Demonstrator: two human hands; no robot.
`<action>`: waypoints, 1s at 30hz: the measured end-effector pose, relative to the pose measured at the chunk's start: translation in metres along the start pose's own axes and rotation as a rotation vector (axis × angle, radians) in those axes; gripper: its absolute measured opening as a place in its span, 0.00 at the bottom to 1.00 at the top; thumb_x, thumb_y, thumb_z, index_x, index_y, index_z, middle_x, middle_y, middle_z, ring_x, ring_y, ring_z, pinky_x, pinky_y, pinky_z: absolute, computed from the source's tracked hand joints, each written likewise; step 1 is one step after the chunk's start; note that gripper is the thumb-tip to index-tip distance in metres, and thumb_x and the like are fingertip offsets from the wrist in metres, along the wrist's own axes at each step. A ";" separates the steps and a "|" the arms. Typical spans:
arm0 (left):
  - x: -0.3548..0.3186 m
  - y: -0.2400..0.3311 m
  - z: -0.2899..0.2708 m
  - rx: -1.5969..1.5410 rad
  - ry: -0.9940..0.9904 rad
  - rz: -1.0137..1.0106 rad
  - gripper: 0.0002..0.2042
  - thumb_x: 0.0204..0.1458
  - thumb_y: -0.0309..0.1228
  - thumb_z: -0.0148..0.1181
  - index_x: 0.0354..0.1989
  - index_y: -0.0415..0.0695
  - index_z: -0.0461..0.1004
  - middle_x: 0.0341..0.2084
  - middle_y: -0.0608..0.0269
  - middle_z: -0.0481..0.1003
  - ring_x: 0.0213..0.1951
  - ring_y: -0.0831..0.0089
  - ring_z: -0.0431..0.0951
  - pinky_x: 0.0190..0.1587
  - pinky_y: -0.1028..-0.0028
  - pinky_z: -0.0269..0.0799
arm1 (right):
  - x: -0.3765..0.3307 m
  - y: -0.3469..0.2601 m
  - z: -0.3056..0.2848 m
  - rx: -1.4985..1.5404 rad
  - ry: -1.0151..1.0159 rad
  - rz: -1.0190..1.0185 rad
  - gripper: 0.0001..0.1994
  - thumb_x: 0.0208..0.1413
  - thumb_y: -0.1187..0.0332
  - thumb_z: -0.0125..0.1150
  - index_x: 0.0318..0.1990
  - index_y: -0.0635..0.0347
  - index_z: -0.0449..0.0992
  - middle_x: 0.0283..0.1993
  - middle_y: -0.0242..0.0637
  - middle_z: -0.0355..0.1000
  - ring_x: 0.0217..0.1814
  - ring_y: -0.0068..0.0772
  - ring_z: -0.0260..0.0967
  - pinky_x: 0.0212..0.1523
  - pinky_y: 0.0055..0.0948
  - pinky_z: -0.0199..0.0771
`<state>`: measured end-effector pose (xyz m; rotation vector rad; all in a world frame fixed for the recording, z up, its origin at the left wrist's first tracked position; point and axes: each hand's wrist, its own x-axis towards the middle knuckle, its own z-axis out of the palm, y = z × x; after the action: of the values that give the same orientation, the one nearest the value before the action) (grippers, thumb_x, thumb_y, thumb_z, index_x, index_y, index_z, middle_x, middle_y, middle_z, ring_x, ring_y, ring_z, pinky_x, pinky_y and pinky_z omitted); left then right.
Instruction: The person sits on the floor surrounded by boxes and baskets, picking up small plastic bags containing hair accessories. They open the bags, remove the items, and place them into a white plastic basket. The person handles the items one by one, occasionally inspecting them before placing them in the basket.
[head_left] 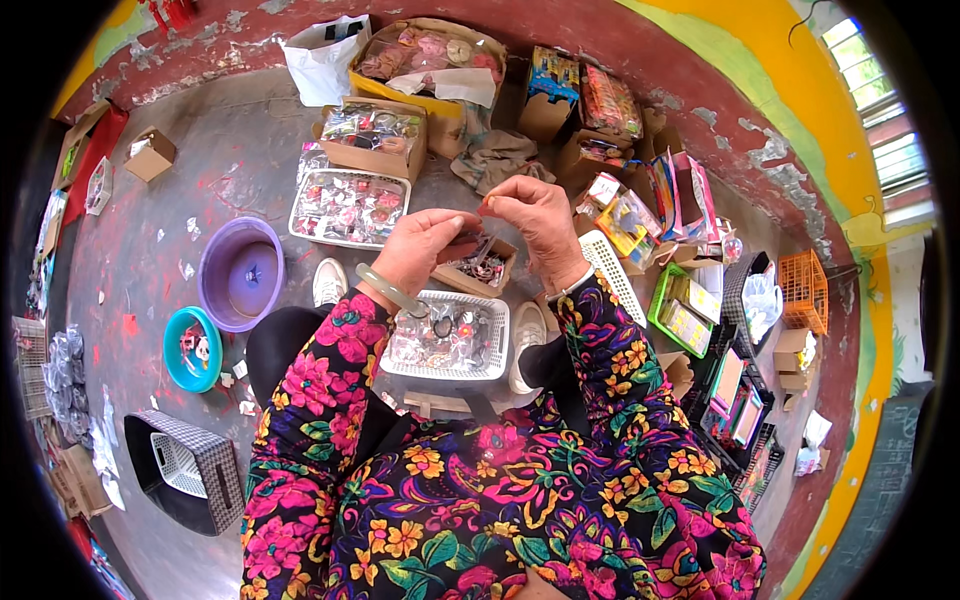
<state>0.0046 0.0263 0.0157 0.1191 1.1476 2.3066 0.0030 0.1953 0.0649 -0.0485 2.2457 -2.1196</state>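
Note:
My left hand (420, 250) is raised over the white basket between my feet, its thumb and fingers closed on something small and dark, mostly hidden by the fingers. Close by on the right, my right hand (537, 218) pinches a tiny reddish piece at its fingertips, too small to name. The two hands are apart by a narrow gap. Below them stands the white plastic basket (497, 372), filled with small clear packets (445, 338) that hold dark and coloured pieces. A small cardboard box (487, 287) of similar little items sits just beyond, partly behind my left hand.
Ahead are another white basket (297, 222) of packets and a filled carton (370, 158). A purple tub (242, 270) and teal basin (192, 350) stand at left, a checked bin (185, 470) nearer. Rightward are a green basket (662, 300) and an orange crate (803, 290).

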 end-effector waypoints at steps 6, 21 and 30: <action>-0.002 0.007 -0.001 -0.123 -0.038 -0.025 0.11 0.55 0.26 0.47 0.41 0.32 0.69 0.38 0.53 0.72 0.40 0.68 0.74 0.45 0.74 0.72 | 0.001 -0.003 -0.022 0.155 0.077 -0.010 0.03 0.43 0.75 0.58 0.27 0.65 0.75 0.25 0.29 0.70 0.29 0.16 0.63 0.32 0.16 0.62; 0.009 0.003 -0.010 -0.031 -0.112 -0.007 0.12 0.55 0.27 0.47 0.43 0.31 0.67 0.40 0.47 0.71 0.42 0.65 0.74 0.45 0.74 0.73 | -0.219 -0.007 -0.250 -0.349 0.714 0.093 0.05 0.46 0.74 0.57 0.30 0.65 0.76 0.25 0.26 0.71 0.25 0.12 0.62 0.28 0.13 0.60; 0.014 -0.001 -0.041 0.098 -0.091 -0.032 0.14 0.55 0.28 0.46 0.46 0.30 0.66 0.44 0.48 0.70 0.47 0.63 0.71 0.49 0.71 0.70 | -0.396 0.131 -0.274 -0.581 0.888 0.459 0.07 0.38 0.68 0.59 0.23 0.61 0.78 0.21 0.33 0.72 0.25 0.23 0.68 0.30 0.22 0.67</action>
<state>-0.0194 0.0044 -0.0130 0.2376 1.2071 2.1942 0.3834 0.4998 -0.0434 1.4678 2.8019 -1.2973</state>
